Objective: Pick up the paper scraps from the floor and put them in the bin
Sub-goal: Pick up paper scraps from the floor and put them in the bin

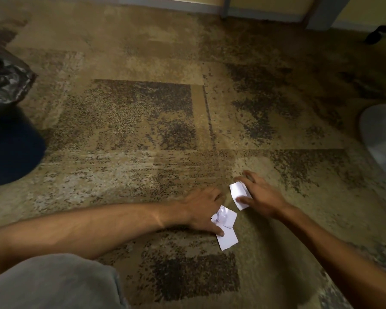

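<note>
Head view, looking down at patchy brown carpet [143, 108]. Left hand [202, 208] low at about 6 o'clock, palm down, thumb pinning white paper scraps [226, 228] against the fingers; one scrap crumpled with faint print, a flat one just below it, touching. Right hand [257, 197] just beside, toward 5 o'clock, thumb and fingers clamped on another white scrap [237, 195], its lower corner sticking out under the thumb. Cannot tell whether either scrap is off the carpet. Hands close together, not touching. Dark bin [7, 139] with black liner at 9 o'clock, well apart from both hands. Pale round object [381, 134] at 3 o'clock, cut by the frame edge. Grey-clad knee [54, 284] at 7 o'clock.
</note>
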Motion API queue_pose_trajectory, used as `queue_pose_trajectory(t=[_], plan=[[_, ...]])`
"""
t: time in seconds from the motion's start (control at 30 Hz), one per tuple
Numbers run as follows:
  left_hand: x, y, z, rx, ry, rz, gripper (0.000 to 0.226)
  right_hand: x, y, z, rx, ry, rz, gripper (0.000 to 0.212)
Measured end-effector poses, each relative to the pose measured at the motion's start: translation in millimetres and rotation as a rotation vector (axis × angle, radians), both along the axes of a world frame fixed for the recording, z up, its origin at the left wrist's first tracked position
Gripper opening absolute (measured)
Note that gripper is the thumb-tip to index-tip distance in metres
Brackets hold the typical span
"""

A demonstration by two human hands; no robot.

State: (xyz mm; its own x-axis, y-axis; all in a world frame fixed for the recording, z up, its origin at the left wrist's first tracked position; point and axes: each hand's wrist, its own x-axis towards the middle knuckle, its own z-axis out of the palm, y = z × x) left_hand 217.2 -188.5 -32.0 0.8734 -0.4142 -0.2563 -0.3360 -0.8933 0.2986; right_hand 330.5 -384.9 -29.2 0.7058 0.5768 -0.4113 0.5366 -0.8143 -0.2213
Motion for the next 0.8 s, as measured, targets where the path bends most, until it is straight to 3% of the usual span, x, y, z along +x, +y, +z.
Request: queue_pose_trajectory(t=[0.13,0.3,0.6,0.8], plan=[[1,-11,0,0.038,-0.006,-0.102,0.077,2,0,2,0.021,-0.011,0.009,0.056],[-8,-18,-2,0.014,-0.040,-0.179,0.066,6,-4,1,0.172,0.054,-0.040,0.021],[-8,-10,-4,0.081,-0.094,-0.373,0.074,9,5,3,0.302,0.086,-0.087,0.013],[-3,-7,-11,0.129,-0.180,-0.562,0.057,14,8,7,0.327,0.149,-0.135,0.008]])
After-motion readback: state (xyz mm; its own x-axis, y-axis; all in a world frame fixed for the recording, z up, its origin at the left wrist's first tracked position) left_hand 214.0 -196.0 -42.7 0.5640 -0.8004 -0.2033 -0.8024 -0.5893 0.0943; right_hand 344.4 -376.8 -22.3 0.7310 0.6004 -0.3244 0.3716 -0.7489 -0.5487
